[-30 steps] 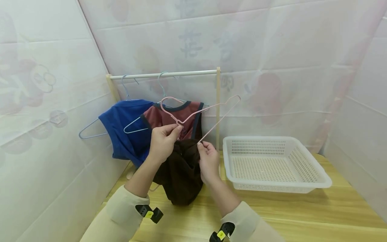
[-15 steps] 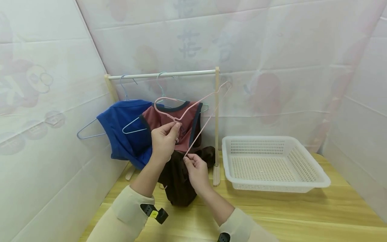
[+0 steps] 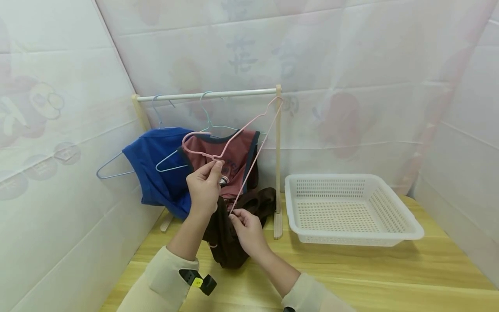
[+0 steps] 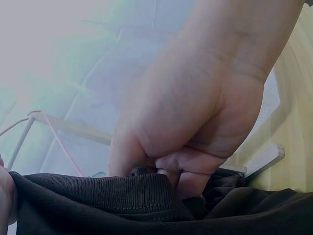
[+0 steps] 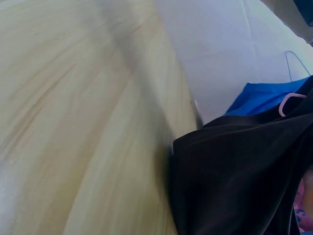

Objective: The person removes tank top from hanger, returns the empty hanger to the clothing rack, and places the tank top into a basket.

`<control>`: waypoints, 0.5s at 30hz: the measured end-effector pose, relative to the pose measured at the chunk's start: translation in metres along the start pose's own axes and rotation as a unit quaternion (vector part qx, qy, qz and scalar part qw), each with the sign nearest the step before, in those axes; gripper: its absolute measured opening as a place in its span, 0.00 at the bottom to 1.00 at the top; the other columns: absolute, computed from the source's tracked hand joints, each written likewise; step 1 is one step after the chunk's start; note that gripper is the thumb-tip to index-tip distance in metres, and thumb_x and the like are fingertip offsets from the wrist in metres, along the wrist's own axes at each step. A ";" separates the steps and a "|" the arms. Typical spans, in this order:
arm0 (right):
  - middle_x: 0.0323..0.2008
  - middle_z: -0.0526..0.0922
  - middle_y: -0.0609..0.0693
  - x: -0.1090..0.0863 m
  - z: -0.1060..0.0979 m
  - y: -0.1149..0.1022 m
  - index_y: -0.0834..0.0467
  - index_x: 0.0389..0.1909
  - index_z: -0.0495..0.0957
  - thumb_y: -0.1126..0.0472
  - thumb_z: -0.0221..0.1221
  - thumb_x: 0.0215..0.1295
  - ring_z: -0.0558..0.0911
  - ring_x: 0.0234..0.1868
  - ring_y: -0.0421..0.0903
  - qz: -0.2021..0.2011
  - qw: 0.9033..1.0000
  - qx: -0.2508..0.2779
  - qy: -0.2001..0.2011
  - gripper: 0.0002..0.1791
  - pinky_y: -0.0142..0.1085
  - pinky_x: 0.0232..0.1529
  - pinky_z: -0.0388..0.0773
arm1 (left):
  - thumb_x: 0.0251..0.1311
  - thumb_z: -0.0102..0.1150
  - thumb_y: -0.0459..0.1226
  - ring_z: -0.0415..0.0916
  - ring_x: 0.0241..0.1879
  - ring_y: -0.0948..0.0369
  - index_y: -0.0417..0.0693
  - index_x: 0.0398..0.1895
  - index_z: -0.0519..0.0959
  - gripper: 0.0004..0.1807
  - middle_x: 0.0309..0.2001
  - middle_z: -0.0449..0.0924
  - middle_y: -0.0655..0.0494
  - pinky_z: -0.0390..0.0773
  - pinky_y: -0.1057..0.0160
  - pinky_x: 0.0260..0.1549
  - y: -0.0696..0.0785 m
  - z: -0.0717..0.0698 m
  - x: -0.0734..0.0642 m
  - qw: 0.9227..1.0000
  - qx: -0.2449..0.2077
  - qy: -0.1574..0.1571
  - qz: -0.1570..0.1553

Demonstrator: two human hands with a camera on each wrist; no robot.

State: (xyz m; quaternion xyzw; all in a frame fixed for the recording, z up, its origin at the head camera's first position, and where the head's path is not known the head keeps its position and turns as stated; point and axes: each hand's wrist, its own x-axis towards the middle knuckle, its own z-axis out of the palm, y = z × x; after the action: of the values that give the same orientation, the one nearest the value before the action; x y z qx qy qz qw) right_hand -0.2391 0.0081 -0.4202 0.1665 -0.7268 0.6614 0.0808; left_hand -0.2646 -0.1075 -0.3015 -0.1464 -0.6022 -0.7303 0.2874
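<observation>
My left hand [image 3: 204,190] pinches a pink clothes hanger [image 3: 234,138] at its neck, just below the hook. The hanger is tilted, one end raised toward the rack's right post. A dark brown garment [image 3: 230,251] hangs low around its other end. My right hand [image 3: 247,232] pinches the garment's edge at the lower part of the hanger's bar. In the left wrist view those fingers curl over the ribbed edge [image 4: 132,196]. The hanger's lower end [image 5: 288,100] shows from the cloth in the right wrist view.
Behind my hands, a rack with a white rail [image 3: 241,92] carries a blue garment [image 3: 161,160] and a maroon top [image 3: 243,149] on hangers. To the right, a white perforated basket [image 3: 351,237] stands on the wooden table [image 3: 351,277]. Pale sheets enclose the back and sides.
My right hand has moved left and down with the brown garment's edge. The hanger's raised end has swung up and left; my left hand has shifted slightly left, still pinching the neck.
</observation>
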 end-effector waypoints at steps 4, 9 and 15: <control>0.23 0.75 0.46 -0.005 0.001 0.003 0.54 0.43 0.82 0.55 0.55 0.73 0.68 0.20 0.37 0.004 1.000 -0.023 -0.018 0.10 0.29 0.22 0.67 | 0.67 0.60 0.35 0.52 0.08 0.66 0.27 0.42 0.82 0.14 0.12 0.64 0.61 0.53 0.71 0.08 -0.001 -0.002 -0.003 1.000 -0.015 0.009 0.000; 0.20 0.72 0.45 -0.012 0.004 0.007 0.54 0.42 0.82 0.55 0.55 0.73 0.66 0.18 0.35 -0.002 0.999 -0.040 -0.033 0.09 0.28 0.19 0.64 | 0.67 0.59 0.34 0.51 0.09 0.66 0.23 0.43 0.80 0.16 0.13 0.62 0.60 0.52 0.70 0.08 -0.003 -0.008 -0.007 1.000 -0.026 0.014 0.000; 0.20 0.72 0.45 -0.020 0.006 0.015 0.54 0.44 0.82 0.53 0.55 0.73 0.66 0.18 0.35 0.006 0.998 -0.038 -0.053 0.11 0.28 0.19 0.65 | 0.66 0.60 0.35 0.50 0.08 0.67 0.31 0.40 0.83 0.12 0.14 0.63 0.59 0.52 0.71 0.08 -0.008 -0.015 -0.009 0.999 -0.027 0.031 -0.019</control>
State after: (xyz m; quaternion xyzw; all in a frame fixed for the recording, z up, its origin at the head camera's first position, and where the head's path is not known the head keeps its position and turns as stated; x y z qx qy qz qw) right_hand -0.2251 0.0058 -0.4416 0.1938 -0.7556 0.6241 0.0442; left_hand -0.2599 -0.1190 -0.3166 -0.1194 -0.5756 -0.7559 0.2880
